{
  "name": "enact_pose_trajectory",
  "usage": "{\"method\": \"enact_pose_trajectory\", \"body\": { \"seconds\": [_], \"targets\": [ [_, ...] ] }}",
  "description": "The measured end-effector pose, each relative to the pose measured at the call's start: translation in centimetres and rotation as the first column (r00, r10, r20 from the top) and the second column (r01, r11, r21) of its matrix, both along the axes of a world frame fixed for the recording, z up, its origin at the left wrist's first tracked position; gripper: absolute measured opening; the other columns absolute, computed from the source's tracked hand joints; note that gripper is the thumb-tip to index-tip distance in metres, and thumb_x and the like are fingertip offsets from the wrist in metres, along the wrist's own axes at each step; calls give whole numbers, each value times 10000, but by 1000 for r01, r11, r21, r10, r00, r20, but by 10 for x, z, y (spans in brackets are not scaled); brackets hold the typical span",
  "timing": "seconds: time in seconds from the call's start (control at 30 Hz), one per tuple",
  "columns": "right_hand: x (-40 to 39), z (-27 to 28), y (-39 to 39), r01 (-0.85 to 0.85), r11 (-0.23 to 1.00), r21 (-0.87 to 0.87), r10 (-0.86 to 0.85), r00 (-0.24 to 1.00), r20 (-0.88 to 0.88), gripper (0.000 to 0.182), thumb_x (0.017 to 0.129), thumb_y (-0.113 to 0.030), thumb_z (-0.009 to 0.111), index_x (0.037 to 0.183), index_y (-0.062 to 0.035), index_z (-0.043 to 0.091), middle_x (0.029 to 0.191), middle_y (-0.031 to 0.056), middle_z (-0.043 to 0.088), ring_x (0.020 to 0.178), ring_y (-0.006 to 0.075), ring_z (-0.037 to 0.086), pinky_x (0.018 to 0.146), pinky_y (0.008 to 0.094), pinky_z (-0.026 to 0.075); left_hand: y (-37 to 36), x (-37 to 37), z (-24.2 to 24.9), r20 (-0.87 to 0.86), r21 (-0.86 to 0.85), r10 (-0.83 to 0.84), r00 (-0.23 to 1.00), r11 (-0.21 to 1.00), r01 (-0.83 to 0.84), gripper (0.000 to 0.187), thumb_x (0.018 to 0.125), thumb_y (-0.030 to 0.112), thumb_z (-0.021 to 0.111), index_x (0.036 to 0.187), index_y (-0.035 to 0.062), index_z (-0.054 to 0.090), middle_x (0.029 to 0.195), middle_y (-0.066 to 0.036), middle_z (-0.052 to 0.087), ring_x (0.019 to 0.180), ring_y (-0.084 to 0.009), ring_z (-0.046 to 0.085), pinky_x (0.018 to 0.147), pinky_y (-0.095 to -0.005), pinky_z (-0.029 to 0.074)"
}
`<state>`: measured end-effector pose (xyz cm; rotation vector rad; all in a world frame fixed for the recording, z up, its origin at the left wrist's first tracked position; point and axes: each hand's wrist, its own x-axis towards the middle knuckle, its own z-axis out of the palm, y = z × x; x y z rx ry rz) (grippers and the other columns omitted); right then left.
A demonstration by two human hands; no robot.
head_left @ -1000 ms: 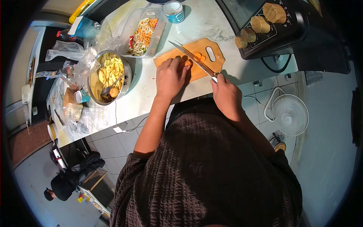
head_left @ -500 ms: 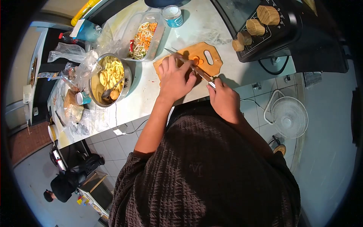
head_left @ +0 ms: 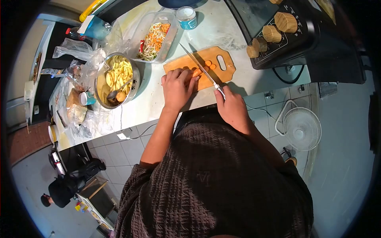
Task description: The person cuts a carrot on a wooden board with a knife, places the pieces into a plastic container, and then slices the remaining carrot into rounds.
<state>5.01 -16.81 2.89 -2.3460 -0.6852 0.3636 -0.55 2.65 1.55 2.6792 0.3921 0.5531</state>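
My right hand (head_left: 231, 106) is closed around the white-ended handle of a knife (head_left: 196, 62). Its long blade slants up and left across the wooden cutting board (head_left: 206, 81), against the cut end of a carrot (head_left: 196, 73). With bent fingers my left hand (head_left: 175, 89) holds the carrot at the board's lower left edge, hiding most of its length. Several round carrot slices (head_left: 208, 63) lie just right of the blade, near the board's handle hole.
Left of the board stand a clear plastic box (head_left: 172, 36) with shredded vegetables and a steel pot (head_left: 137, 79) with pale cut pieces and a spoon. A blue-labelled tub (head_left: 187, 19) stands behind. A black oven (head_left: 291, 47) is at the right; a white fan (head_left: 302, 129) is below.
My left hand has drawn back down and left from the blade, so the carrot now shows. The knife's blade has turned more upright, with its handle slightly lower and left.
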Motion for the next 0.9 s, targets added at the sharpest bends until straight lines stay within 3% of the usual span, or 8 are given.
{"method": "enact_pose_trajectory", "body": {
  "seconds": [0.2, 0.9],
  "targets": [
    [-2, 1, 3, -25, 999, -38, 24, 999, -37, 340, 996, -322, 507, 904, 2, 550, 757, 257, 650, 737, 469, 640, 670, 556, 500, 1, 1, -2, 48, -5, -18, 999, 1000, 19, 205, 822, 232, 754, 945, 68, 735, 902, -100, 682, 862, -293, 637, 787, -398, 469],
    [-10, 22, 13, -63, 980, -191, 52, 997, -61, 305, 1002, -265, 515, 964, 38, 521, 811, 264, 662, 741, 444, 667, 655, 507, 538, 1, 5, -3, 57, -75, -9, 998, 997, 13, 191, 820, 209, 772, 890, 34, 739, 830, -141, 664, 740, -325, 643, 697, -397, 505]
  ]
}}
